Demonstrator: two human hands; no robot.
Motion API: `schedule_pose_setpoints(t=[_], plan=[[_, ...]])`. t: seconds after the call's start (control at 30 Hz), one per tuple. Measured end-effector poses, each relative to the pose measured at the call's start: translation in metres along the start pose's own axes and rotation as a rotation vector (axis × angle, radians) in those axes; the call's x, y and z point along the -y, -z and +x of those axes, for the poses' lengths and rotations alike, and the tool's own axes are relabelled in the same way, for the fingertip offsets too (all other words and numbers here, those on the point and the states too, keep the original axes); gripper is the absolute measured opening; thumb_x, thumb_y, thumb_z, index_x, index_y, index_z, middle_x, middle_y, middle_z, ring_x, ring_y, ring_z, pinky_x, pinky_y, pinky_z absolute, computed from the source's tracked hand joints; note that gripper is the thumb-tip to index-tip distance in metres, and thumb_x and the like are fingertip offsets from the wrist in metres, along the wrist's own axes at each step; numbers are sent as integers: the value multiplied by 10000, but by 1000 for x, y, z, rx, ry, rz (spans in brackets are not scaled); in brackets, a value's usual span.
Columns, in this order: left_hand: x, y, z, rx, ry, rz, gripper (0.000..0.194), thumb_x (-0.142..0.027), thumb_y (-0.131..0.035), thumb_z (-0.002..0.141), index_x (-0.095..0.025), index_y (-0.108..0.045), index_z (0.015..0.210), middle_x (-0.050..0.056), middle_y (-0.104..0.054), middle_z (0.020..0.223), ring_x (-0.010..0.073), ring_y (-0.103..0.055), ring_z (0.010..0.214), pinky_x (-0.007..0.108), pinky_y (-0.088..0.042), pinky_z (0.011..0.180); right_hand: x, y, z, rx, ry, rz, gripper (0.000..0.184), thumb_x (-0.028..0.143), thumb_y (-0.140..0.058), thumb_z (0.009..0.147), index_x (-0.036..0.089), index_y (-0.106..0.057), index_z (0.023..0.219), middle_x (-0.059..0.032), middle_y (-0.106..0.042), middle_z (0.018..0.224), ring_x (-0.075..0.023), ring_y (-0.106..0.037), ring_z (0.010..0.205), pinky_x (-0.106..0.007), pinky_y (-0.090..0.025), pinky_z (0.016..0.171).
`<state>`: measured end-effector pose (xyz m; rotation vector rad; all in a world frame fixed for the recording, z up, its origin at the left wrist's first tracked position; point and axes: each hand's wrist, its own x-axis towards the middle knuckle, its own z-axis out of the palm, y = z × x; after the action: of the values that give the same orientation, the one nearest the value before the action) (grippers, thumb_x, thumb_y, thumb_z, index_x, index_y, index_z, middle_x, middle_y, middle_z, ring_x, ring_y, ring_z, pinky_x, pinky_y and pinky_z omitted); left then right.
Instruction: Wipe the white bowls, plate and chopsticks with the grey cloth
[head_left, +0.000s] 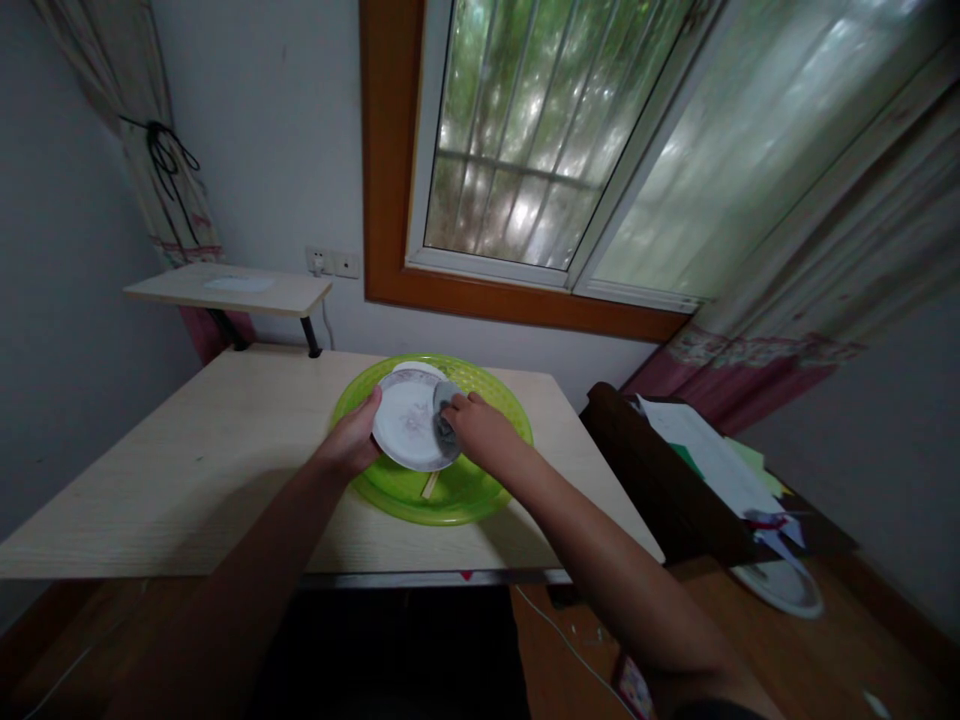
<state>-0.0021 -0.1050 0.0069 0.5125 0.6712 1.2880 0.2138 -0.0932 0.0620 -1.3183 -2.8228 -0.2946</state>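
A white plate (409, 415) with a faint floral pattern is tilted up over a green basin (465, 505). My left hand (354, 438) grips the plate by its left edge. On the plate's right side my right hand (474, 425) is closed on a grey cloth (445, 405), pressed against the plate's face. Behind the held plate, the rim of another white dish (420, 368) shows. Below the plate, a pair of light chopsticks (430, 485) lies in the basin, their far ends hidden.
The basin stands on a pale wooden table (247, 430). At the back left is a small raised shelf (225, 287) on black legs. To the right, a dark brown cabinet (645, 470) bears papers (712, 455). A window (555, 130) fills the wall behind.
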Motion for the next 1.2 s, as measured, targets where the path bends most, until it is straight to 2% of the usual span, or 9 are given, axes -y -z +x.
schedule_pose_setpoints(t=[0.1, 0.17, 0.3, 0.4, 0.6, 0.7, 0.8, 1.03, 1.2], plan=[[0, -1, -1, 7, -2, 7, 494, -382, -489, 1056, -167, -525, 1500, 168, -734, 1290, 291, -698, 1219, 433, -562, 1056, 0, 1, -5, 82, 91, 180, 232, 72, -545, 949, 140, -733, 1066, -131, -676, 1098, -218, -656, 926, -345, -524, 857], [1, -2, -1, -8, -12, 21, 496, -385, -468, 1064, -172, -511, 1510, 162, -742, 1275, 281, -716, 1187, 417, -581, 1027, 3, 2, -4, 97, 184, 356, 236, 52, -599, 906, 164, -737, 1061, -98, -664, 1117, -185, -659, 938, -308, -516, 865], [3, 0, 2, 16, 14, 40, 500, -410, -459, 1066, -146, -541, 1482, 160, -768, 1211, 282, -748, 1109, 376, -630, 927, 18, 2, 5, 25, 365, 631, 289, -10, -633, 856, 184, -757, 1030, -61, -673, 1118, -181, -648, 1069, -332, -502, 987], [3, 2, 3, -1, 43, 58, 516, -444, -441, 1067, -109, -580, 1435, 175, -785, 1138, 283, -769, 1036, 338, -656, 814, 31, -1, 16, -85, 392, 693, 294, 9, -589, 911, 188, -760, 1069, -70, -695, 1179, -186, -642, 1139, -380, -490, 1057], [3, -2, 1, 39, 4, 43, 521, -472, -369, 1085, -140, -597, 1416, 163, -772, 1172, 243, -757, 1069, 320, -649, 857, 38, -9, 32, -206, 364, 522, 343, 234, -517, 1039, 160, -676, 1334, -165, -548, 1478, -254, -505, 1381, -476, -412, 1179], [5, -3, 2, 25, -21, 32, 479, -429, -407, 1084, -147, -594, 1423, 155, -769, 1195, 240, -751, 1096, 336, -627, 931, 31, -13, 34, -250, 297, 377, 446, 323, -491, 1060, 165, -566, 1471, -165, -483, 1550, -284, -422, 1444, -514, -360, 1216], [5, -6, 1, 12, -31, 19, 463, -375, -440, 1080, -151, -555, 1469, 149, -752, 1254, 249, -725, 1166, 378, -586, 1029, 20, -17, 33, -272, 209, 234, 468, 299, -461, 1066, 163, -524, 1509, -145, -453, 1591, -308, -388, 1446, -530, -348, 1225], [0, -11, -5, 26, -42, 27, 481, -339, -469, 1068, -116, -534, 1489, 172, -735, 1287, 277, -674, 1261, 402, -529, 1106, 1, -9, 13, -132, 32, 22, 465, 140, -425, 1019, 145, -589, 1454, -168, -510, 1544, -355, -524, 1263, -477, -529, 1034], [0, -8, -3, -10, -32, 35, 473, -351, -477, 1062, -111, -563, 1460, 181, -754, 1237, 290, -672, 1261, 411, -530, 1099, -5, 5, -2, 41, 61, 99, 380, 74, -460, 987, 132, -699, 1277, -170, -671, 1290, -271, -655, 1096, -386, -539, 971]])
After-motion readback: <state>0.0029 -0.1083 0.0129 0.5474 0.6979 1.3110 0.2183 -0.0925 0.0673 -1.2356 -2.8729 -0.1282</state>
